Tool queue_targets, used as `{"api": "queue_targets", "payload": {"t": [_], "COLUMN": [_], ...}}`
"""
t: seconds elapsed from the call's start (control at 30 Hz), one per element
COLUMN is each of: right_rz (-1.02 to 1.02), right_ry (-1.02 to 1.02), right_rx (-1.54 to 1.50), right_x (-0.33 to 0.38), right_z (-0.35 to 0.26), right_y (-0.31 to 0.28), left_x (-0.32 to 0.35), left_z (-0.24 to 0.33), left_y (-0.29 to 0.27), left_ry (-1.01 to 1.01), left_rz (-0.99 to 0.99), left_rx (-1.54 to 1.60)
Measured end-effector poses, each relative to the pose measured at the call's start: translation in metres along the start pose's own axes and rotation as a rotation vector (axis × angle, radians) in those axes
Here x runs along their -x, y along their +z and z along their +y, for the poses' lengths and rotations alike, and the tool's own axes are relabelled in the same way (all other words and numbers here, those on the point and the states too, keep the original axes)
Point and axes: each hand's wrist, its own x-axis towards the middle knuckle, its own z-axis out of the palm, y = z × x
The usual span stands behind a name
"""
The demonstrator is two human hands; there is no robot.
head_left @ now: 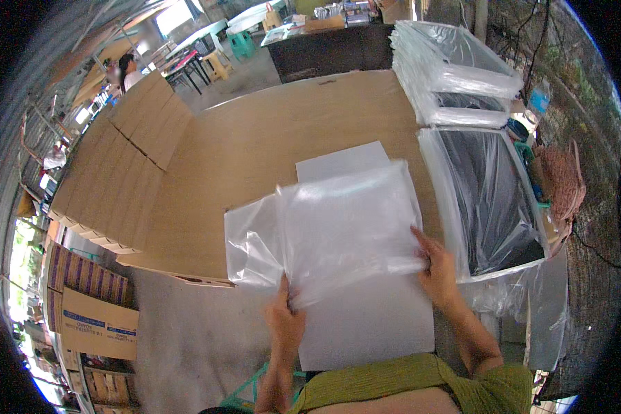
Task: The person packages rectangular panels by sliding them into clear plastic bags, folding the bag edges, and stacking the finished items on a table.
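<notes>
A clear plastic bag (352, 224) is stretched between my two hands, its left part (254, 241) creased and shiny. My left hand (285, 323) pinches the bag's near edge, left of its middle. At the bag's near right edge, my right hand (435, 270) grips it with thumb and fingers. Beneath the bag lies a pale grey-white flat sheet (369, 328), reaching toward my body; another pale edge (343, 160) shows beyond the bag. Whether these are one sheet or several, I cannot tell. To the right rests a dark flat panel in clear plastic (493, 196).
A large brown cardboard surface (269, 138) spreads ahead, with upright cardboard panels (117, 165) on its left. Plastic-wrapped flat packs (455, 72) are stacked at the far right. A reddish-brown bag (560, 176) hangs beyond the dark panel. Printed cardboard (100, 324) stands lower left. A person (127, 72) is far left.
</notes>
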Motion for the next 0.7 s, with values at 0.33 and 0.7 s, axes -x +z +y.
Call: {"api": "queue_targets", "payload": {"t": [0.33, 0.7], "right_rz": [-0.212, -0.129], "right_ry": [0.165, 0.360], "right_rx": [0.116, -0.396], "right_x": [0.097, 0.176], "right_z": [0.013, 0.006], "right_y": [-0.019, -0.036], "left_x": [0.083, 0.131], "left_z": [-0.042, -0.071], "left_y": [0.003, -0.001], "left_ry": [-0.098, 0.108], "left_rz": [-0.065, -0.192], "left_rx": [-0.259, -0.094]}}
